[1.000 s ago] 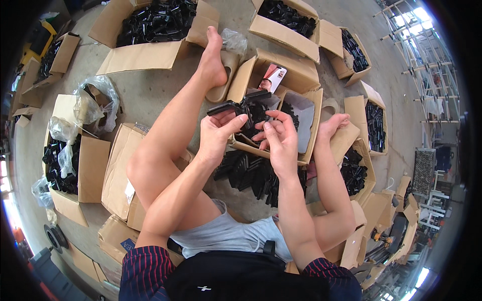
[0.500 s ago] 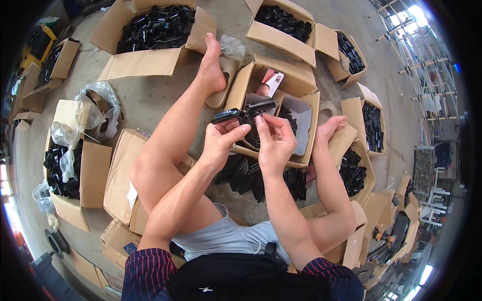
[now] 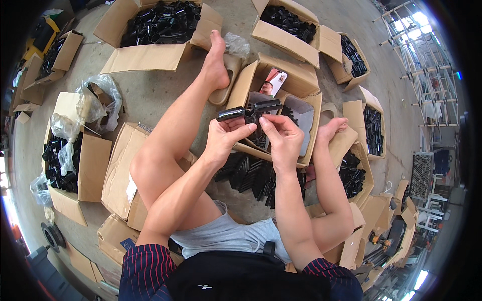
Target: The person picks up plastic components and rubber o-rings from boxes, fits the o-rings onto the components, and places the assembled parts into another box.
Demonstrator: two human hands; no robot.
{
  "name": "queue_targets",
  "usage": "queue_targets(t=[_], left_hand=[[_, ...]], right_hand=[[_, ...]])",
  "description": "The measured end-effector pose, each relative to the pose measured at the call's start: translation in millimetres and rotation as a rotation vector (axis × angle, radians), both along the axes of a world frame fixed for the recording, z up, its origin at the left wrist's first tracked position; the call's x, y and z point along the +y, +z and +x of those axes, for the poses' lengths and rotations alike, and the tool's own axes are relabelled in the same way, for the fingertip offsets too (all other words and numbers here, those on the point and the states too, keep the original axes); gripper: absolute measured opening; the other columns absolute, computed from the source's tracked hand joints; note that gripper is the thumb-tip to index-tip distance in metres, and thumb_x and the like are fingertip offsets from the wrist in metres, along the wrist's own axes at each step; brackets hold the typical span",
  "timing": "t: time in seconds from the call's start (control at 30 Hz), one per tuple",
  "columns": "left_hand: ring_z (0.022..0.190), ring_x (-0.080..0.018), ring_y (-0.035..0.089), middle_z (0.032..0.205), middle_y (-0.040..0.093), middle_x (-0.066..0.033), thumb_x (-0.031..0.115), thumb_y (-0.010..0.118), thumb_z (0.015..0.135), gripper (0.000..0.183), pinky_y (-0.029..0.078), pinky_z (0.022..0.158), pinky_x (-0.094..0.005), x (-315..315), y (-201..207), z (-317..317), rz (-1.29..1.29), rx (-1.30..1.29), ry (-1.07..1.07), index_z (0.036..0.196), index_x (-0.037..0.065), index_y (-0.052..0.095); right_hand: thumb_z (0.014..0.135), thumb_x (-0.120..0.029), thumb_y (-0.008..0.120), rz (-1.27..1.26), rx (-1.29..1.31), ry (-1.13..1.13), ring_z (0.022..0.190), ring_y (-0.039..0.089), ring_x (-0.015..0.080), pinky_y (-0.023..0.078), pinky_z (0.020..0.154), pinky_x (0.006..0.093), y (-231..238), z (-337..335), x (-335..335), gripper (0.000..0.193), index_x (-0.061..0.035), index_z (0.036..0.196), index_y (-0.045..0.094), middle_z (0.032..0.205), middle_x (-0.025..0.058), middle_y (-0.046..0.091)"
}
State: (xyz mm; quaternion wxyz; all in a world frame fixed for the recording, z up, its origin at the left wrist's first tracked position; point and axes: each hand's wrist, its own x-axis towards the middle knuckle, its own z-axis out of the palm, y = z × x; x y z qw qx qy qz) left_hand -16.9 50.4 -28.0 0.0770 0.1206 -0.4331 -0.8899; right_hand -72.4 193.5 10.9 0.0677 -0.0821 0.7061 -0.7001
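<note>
My left hand [image 3: 221, 141] is closed around a glossy black tube-shaped plastic part [image 3: 231, 114], with the thumb pointing right. A second black tube-shaped part [image 3: 267, 105] lies just right of it, above the fingertips of my right hand [image 3: 285, 136]. Thumb and fingers of that hand are pinched together near the dark middle between the two tubes. I cannot make out whether the tubes are joined there or exactly what the right fingertips grip. Both hands are over the near side of an open cardboard box [image 3: 317, 120], which holds small black pieces [image 3: 290, 116] in a lined compartment.
A phone [image 3: 273, 82] leans inside the box. Black angled parts [image 3: 243, 173] lie in rows on the floor between my legs. Cardboard boxes filled with black parts [image 3: 163, 22] surround me, one at left with plastic bags [image 3: 65, 125]. A metal rack [image 3: 419, 65] stands at right.
My right hand has shifted slightly right. The left tube has tilted closer to level, and the two tubes stay side by side. The whole view has moved a little.
</note>
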Motion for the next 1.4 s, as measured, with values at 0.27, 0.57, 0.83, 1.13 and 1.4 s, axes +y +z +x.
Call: queue_targets(t=[0.27,0.57,0.83,1.13,1.4], left_hand=[[0.088,-0.0103,0.068,0.1,0.073,-0.0065,-0.004,0.079,0.082,0.029,0.056,0.079,-0.0256,-1,20,5,-0.151,0.046,-0.051,0.11,-0.003,0.069],[0.093,-0.014,0.069,0.104,0.072,-0.0101,-0.007,0.08,0.081,0.036,0.059,0.083,-0.0291,2,22,10,-0.097,0.151,-0.023,0.114,-0.007,0.067],[0.096,-0.015,0.068,0.107,0.072,-0.0117,-0.009,0.08,0.079,0.042,0.059,0.085,-0.0301,2,17,12,-0.208,0.213,-0.03,0.118,-0.008,0.066],[0.094,-0.0107,0.069,0.103,0.075,-0.0079,-0.004,0.081,0.079,0.039,0.057,0.085,-0.0282,2,22,14,-0.236,0.2,0.003,0.116,-0.006,0.07],[0.076,-0.0134,0.072,0.083,0.076,-0.0096,0.007,0.076,0.082,0.019,0.058,0.073,-0.0286,13,9,0,-0.933,-0.275,0.094,0.098,-0.002,0.074]], right_hand=[[0.088,0.003,0.074,-0.212,-0.014,0.009,0.087,0.065,0.009,0.05,0.08,0.0225,0,5,7,0.011,0.0036,0.098,0.073,0.097,0.0068,0.073],[0.086,0.006,0.074,-0.223,0.05,0.026,0.09,0.061,0.0126,0.046,0.084,0.0269,-8,12,12,0.01,0.0032,0.096,0.073,0.097,0.0073,0.07],[0.085,0.005,0.075,-0.197,0.185,-0.038,0.094,0.06,0.015,0.046,0.088,0.0297,-2,27,8,0.01,0.0033,0.095,0.073,0.099,0.0076,0.072],[0.086,-0.002,0.076,-0.075,0.302,0.047,0.098,0.061,0.0162,0.047,0.089,0.0298,0,24,15,0.017,0.0043,0.101,0.072,0.1,0.0086,0.072],[0.087,-0.015,0.08,-0.105,-0.405,-0.006,0.095,0.064,0.0129,0.049,0.089,0.0286,-24,15,-11,0.033,0.005,0.111,0.068,0.102,0.0062,0.07]])
